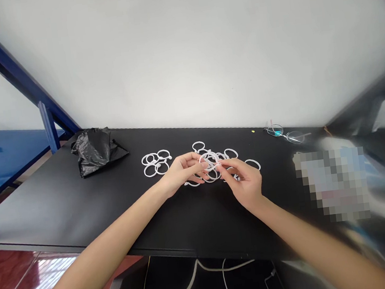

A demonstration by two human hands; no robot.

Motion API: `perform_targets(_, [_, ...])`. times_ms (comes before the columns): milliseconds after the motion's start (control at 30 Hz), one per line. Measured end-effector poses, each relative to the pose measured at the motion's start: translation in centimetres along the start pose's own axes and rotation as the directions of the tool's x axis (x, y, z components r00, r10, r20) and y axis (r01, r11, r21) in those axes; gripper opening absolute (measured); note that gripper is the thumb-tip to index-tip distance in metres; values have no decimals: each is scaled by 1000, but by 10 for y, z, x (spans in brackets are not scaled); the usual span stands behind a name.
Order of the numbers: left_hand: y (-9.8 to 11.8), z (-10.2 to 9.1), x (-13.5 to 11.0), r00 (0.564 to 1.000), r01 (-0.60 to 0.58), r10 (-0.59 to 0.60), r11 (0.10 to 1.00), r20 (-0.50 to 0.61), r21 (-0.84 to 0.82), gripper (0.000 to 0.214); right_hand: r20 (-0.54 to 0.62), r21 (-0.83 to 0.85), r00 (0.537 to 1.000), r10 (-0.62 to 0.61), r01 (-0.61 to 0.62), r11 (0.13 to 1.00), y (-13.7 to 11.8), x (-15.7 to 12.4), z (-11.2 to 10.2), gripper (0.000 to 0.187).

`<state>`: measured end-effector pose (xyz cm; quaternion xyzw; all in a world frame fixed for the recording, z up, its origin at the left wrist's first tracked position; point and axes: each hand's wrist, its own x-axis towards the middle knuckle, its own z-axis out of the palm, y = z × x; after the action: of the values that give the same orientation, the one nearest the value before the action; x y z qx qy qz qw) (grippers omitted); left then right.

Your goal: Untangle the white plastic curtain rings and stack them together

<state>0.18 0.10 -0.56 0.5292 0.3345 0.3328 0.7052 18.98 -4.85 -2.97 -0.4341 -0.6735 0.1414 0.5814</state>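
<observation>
Both hands meet at the middle of the black table, over a loose pile of thin white rings (211, 177), several of them with a small knob. My left hand (184, 171) pinches one white ring (202, 161) between thumb and fingers. My right hand (245, 180) is closed at the fingertips on the right side of the held white ring or rings; how many are held I cannot tell, as they overlap. To the left of my left hand lies a small group of rings (151, 170). One separate ring (256, 161) rests just beyond my right hand.
A crumpled black plastic bag (96, 151) sits at the back left of the table (115, 195). Eyeglasses (295, 137) lie at the back right, near a blurred, pixelated item (336, 184). Cables (194, 279) hang below the front edge. A white wall (176, 63) stands behind.
</observation>
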Motion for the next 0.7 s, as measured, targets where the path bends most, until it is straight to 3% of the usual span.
perform_targets(100, [-2,5,-2,986,-153,160,979,-44,134,47,29,-9,999,-27,27,1000,-4,1,0,11])
perform_targets(167, [-3,7,-5,969,-234,246,927,-2,293,44,70,-12,996,-48,49,999,-8,1,1,8])
perform_targets(333, [-8,7,-8,907,-382,398,636,139,670,29,147,13,984,-102,102,995,-14,0,2,10])
perform_targets(433, [-9,6,-8,885,-394,440,535,151,747,31,156,30,982,-111,108,994,-15,-1,3,14])
perform_targets(633, [1,0,-8,886,-372,419,390,197,843,36,152,51,988,-32,24,998,-15,-1,4,10])
perform_targets(700, [8,-11,-7,886,-298,438,280,154,913,39,152,87,988,34,-48,995,-13,-1,3,25])
